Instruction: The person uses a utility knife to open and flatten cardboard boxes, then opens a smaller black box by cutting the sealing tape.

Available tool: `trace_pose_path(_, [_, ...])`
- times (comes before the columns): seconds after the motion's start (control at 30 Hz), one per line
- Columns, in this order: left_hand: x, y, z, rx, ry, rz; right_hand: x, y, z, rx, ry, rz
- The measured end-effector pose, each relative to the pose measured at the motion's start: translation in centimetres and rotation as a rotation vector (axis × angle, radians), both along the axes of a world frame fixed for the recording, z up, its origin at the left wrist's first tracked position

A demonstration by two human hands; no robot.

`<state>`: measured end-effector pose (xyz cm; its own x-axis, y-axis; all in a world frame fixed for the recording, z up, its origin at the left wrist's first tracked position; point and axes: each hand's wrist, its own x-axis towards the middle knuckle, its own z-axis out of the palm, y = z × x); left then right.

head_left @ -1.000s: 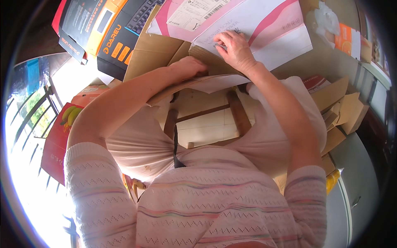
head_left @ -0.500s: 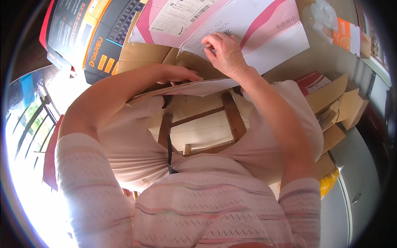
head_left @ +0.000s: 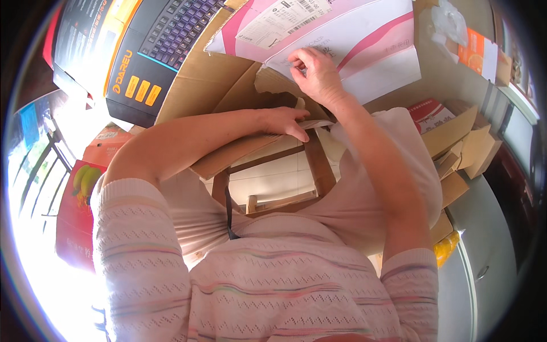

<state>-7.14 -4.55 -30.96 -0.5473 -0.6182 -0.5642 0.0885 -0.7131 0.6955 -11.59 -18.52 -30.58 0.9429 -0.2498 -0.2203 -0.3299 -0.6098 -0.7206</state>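
A cardboard carton with a white and pink printed outside (head_left: 370, 62) and bare brown inner sides stands in front of my knees. My left hand (head_left: 285, 121) grips the edge of its near cardboard flap (head_left: 228, 154), thumb on the near side and the other fingers partly hidden behind. Against the white printed panel rests my right hand (head_left: 316, 74), its fingers curled in and thumb close to the index finger; whatever they hold is hidden. Between the hands, the cardboard has a ragged, torn-looking edge (head_left: 276, 80).
A dark keyboard box (head_left: 148, 74) stands at the far left. Below it is a red box with fruit printed on it (head_left: 82, 199). Opened brown cartons (head_left: 456, 148) lie at the right, beside a grey cabinet (head_left: 490, 228). Between my knees shows a wooden stool frame (head_left: 321, 165).
My left hand has moved right and toward me, with the near flap now showing more brown. The right hand stays at the printed panel. The view has shifted slightly.
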Motion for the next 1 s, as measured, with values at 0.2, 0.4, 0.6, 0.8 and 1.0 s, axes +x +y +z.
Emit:
trace_pose_path(0.2, [0.0,0.5,0.3,0.043,-0.295,-0.121,0.9,-1.2,3.0,-0.087,0.018,-0.049])
trace_pose_path(0.4, [0.9,1.0,0.9,0.211,-0.257,0.058,0.4,-7.5,5.0,-0.133,-0.028,-0.22])
trace_pose_path(0.6, [-0.9,1.8,-1.0,0.162,0.01,0.128,-3.8,-12.2,5.4,0.053,0.815,0.096])
trace_pose_path(0.8, [1.1,-0.8,0.1,-0.051,-0.175,-0.247,-11.8,-2.0,-3.2,0.411,1.173,0.041])
trace_pose_path(1.0, [3.2,-3.7,6.7,-0.699,-0.726,-0.212,-14.3,2.0,-6.9,0.609,0.67,-0.282])
